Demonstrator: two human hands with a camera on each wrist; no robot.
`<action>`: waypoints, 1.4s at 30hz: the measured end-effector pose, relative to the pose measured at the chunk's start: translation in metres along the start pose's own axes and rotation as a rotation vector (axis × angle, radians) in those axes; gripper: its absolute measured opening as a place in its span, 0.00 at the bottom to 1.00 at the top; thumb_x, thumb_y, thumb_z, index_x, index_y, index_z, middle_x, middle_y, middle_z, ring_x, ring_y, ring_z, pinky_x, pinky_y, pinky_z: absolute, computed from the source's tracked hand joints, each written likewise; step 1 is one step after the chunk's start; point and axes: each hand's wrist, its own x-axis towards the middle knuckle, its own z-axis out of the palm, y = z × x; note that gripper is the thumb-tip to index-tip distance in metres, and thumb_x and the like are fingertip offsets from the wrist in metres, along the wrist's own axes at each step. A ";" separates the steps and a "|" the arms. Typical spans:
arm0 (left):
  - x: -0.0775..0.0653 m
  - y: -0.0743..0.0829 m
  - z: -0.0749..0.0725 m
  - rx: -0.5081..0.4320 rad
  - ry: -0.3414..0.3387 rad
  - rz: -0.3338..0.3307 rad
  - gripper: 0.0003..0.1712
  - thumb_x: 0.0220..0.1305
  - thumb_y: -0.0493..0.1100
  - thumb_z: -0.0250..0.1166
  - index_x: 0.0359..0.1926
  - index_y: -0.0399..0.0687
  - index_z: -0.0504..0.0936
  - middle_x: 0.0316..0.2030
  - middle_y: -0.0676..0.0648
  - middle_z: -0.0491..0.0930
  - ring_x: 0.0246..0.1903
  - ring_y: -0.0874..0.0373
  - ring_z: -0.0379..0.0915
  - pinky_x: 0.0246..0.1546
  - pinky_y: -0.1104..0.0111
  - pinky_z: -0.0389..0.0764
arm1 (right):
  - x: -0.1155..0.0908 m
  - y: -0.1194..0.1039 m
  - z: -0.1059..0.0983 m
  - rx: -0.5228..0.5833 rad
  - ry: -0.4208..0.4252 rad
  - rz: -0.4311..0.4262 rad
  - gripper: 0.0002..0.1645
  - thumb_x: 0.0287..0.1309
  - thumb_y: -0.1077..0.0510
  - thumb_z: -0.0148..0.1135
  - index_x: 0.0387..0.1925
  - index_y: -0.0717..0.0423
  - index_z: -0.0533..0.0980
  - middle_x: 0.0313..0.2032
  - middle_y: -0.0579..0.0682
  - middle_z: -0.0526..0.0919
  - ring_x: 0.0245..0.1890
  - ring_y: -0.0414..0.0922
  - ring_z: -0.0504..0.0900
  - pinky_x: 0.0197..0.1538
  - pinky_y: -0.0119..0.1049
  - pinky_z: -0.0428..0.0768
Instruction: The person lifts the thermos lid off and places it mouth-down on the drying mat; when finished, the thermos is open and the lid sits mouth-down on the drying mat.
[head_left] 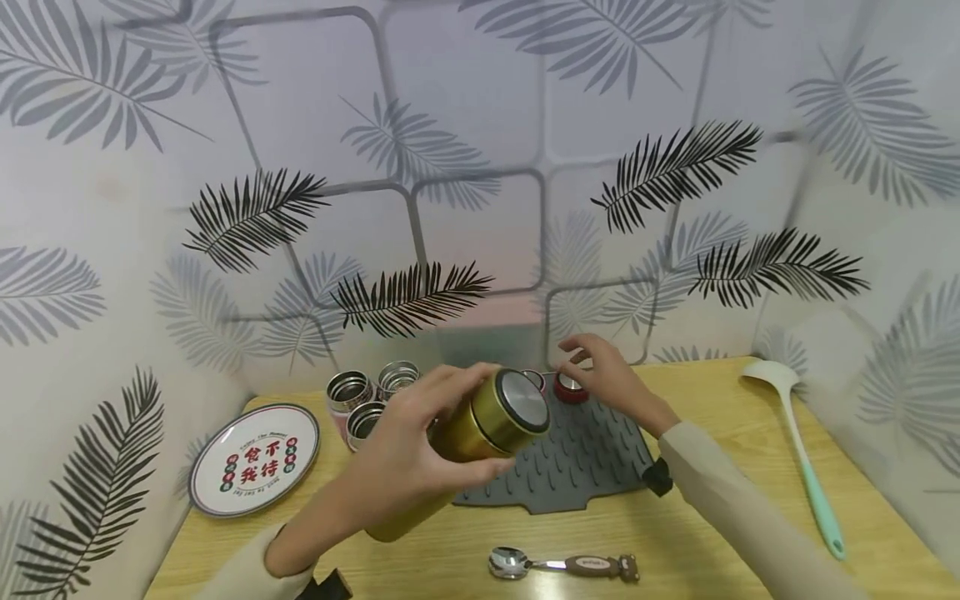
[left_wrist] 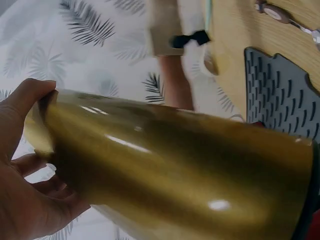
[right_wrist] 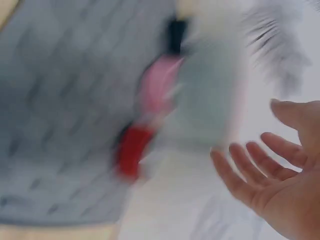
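My left hand (head_left: 408,437) grips a gold thermos bottle (head_left: 463,429), tilted above the table with its steel-topped cap toward the upper right. In the left wrist view, the bottle's shiny body (left_wrist: 175,160) fills most of the picture, with my thumb and fingers (left_wrist: 30,95) around its narrower end. Beyond it, my right hand (head_left: 606,379) hovers by a red lid (head_left: 572,392) at the back of a dark grey mat (head_left: 577,458). The right wrist view is blurred; spread fingers (right_wrist: 245,170) hold nothing there, apart from the red lid and a pink lid (right_wrist: 159,85).
Several uncapped steel-lined flasks (head_left: 349,390) stand at the back left, partly behind my left hand. A round plate with red and green lettering (head_left: 255,475) lies left of them. A spoon (head_left: 592,566) lies at the front, and a green-handled ladle (head_left: 806,467) at the right.
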 end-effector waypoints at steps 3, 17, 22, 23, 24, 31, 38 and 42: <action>-0.005 -0.001 0.011 0.063 -0.047 -0.033 0.45 0.54 0.49 0.82 0.73 0.59 0.74 0.59 0.54 0.78 0.50 0.59 0.76 0.46 0.67 0.84 | -0.013 -0.043 -0.009 0.241 -0.041 -0.052 0.21 0.75 0.56 0.61 0.61 0.65 0.76 0.57 0.65 0.82 0.47 0.57 0.87 0.44 0.47 0.89; -0.013 -0.033 0.037 0.302 -0.022 -0.024 0.46 0.53 0.48 0.83 0.72 0.54 0.76 0.57 0.50 0.78 0.48 0.57 0.77 0.43 0.68 0.83 | -0.083 -0.134 -0.001 0.566 -0.338 0.007 0.44 0.66 0.51 0.72 0.76 0.52 0.61 0.63 0.61 0.75 0.56 0.56 0.83 0.46 0.44 0.89; -0.014 -0.033 0.048 0.324 0.003 -0.003 0.47 0.51 0.47 0.84 0.72 0.55 0.75 0.57 0.49 0.77 0.52 0.56 0.76 0.47 0.64 0.85 | -0.090 -0.134 0.005 0.535 -0.219 0.024 0.40 0.62 0.51 0.75 0.70 0.56 0.68 0.58 0.60 0.80 0.53 0.52 0.85 0.46 0.39 0.88; -0.015 -0.032 0.050 0.332 0.008 0.001 0.47 0.51 0.47 0.84 0.72 0.55 0.74 0.57 0.49 0.77 0.52 0.56 0.76 0.47 0.63 0.85 | -0.091 -0.134 0.005 0.548 -0.216 0.017 0.39 0.62 0.52 0.75 0.70 0.56 0.69 0.57 0.60 0.81 0.52 0.52 0.85 0.46 0.39 0.88; -0.015 -0.032 0.052 0.340 0.012 0.003 0.48 0.51 0.48 0.84 0.72 0.54 0.73 0.57 0.49 0.77 0.53 0.55 0.76 0.47 0.63 0.85 | -0.091 -0.133 0.004 0.561 -0.215 0.008 0.39 0.62 0.54 0.75 0.69 0.57 0.69 0.56 0.60 0.81 0.52 0.52 0.85 0.46 0.39 0.88; -0.017 -0.032 0.056 0.441 0.061 -0.011 0.48 0.47 0.56 0.86 0.65 0.48 0.75 0.55 0.49 0.80 0.49 0.57 0.77 0.44 0.62 0.83 | -0.085 -0.123 -0.005 0.596 -0.244 0.011 0.38 0.63 0.56 0.74 0.69 0.63 0.69 0.50 0.60 0.85 0.45 0.53 0.88 0.43 0.41 0.89; -0.016 -0.036 0.062 0.399 0.035 -0.092 0.43 0.50 0.53 0.85 0.63 0.47 0.75 0.54 0.48 0.79 0.46 0.60 0.76 0.42 0.65 0.83 | -0.081 -0.116 -0.007 0.576 -0.271 0.069 0.41 0.62 0.54 0.75 0.71 0.65 0.67 0.51 0.60 0.85 0.46 0.53 0.88 0.44 0.40 0.88; -0.017 -0.037 0.066 0.402 0.030 -0.106 0.44 0.48 0.55 0.86 0.61 0.47 0.75 0.52 0.49 0.79 0.43 0.60 0.76 0.37 0.68 0.82 | -0.083 -0.114 -0.005 0.585 -0.271 0.059 0.40 0.62 0.54 0.74 0.70 0.65 0.68 0.51 0.60 0.85 0.46 0.54 0.88 0.44 0.41 0.88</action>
